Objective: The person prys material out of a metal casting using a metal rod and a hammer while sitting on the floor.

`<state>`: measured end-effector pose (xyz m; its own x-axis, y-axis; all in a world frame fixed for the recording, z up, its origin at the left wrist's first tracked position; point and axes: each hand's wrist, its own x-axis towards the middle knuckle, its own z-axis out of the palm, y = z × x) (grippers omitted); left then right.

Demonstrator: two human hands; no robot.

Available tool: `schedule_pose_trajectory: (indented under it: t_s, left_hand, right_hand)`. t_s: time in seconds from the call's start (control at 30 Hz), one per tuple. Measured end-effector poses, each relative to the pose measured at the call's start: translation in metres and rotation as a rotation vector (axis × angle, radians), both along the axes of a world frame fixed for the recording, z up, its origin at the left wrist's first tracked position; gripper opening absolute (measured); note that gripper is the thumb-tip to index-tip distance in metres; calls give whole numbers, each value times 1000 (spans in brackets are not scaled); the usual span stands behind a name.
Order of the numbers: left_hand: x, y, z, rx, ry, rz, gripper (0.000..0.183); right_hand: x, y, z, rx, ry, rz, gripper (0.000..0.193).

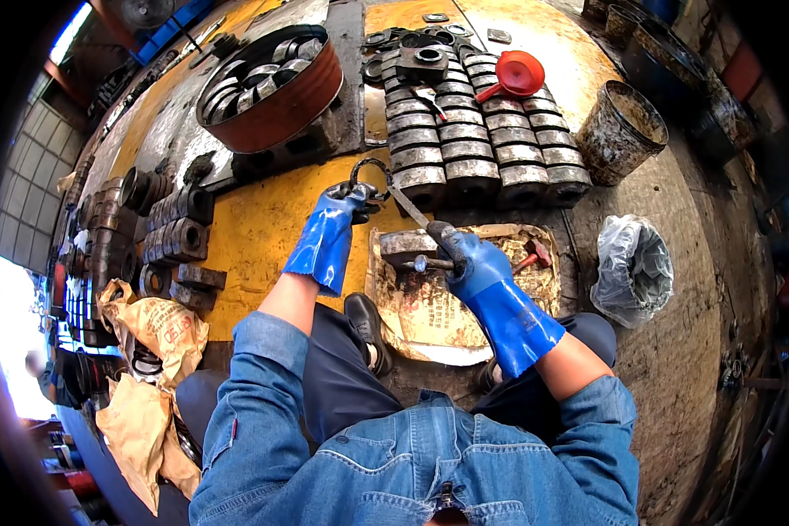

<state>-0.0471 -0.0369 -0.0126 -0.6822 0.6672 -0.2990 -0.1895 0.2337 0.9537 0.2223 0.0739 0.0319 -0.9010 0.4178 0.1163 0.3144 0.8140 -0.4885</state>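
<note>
My left hand (349,203) pinches a dark ring (373,160) above the frame's centre; my right hand (475,259) grips a flat tool (409,208), its tip at the ring. Farther out I see blocks (467,131) at upper centre, a tub (280,118) at upper left, a bucket (614,145) at upper right.

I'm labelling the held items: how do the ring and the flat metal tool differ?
The ring curves around an open middle, while the flat metal tool has a straight blade. The ring looks nearly black; the tool's blade is grey. The ring is in the left hand, the tool in the right hand. Both are held by blue-gloved hands.
</note>
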Motion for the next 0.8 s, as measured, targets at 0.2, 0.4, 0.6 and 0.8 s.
schedule_pose_trajectory:
  t_s: [0.2, 0.4, 0.6, 0.8]
  left_hand:
    - [-2, -1, 1, -45, -75, -2, 22]
    - [-8, -10, -5, -67, -87, -91, 21]
    - [-19, -21, -14, -81, -95, -222, 28]
    - [-35, -36, -21, -108, -231, -360, 31]
  right_hand:
    - [4, 8, 1, 32, 33, 30, 72]
    - [9, 21, -8, 242, 116, 139, 75]
    - [21, 36, -15, 442, 37, 224, 76]
    - [28, 42, -6, 402, 71, 322, 79]
